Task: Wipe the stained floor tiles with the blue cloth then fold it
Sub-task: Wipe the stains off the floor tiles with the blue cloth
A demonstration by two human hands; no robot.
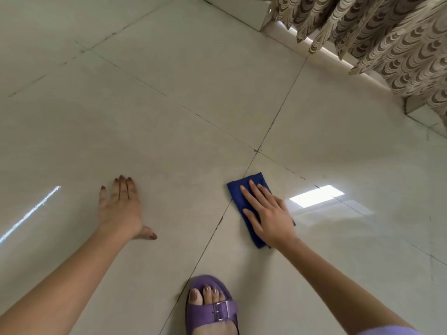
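A folded blue cloth lies flat on the pale floor tiles, just right of a dark grout line. My right hand presses down on the cloth with straight, spread fingers and covers most of it. My left hand rests flat on the bare tile to the left, fingers straight, thumb out, holding nothing. Dark marks run along the grout joints ahead of the cloth.
My foot in a purple sandal stands at the bottom centre, close behind the cloth. A patterned brown and cream curtain hangs at the upper right over a low white ledge. Window light reflects off the tile right of my hand.
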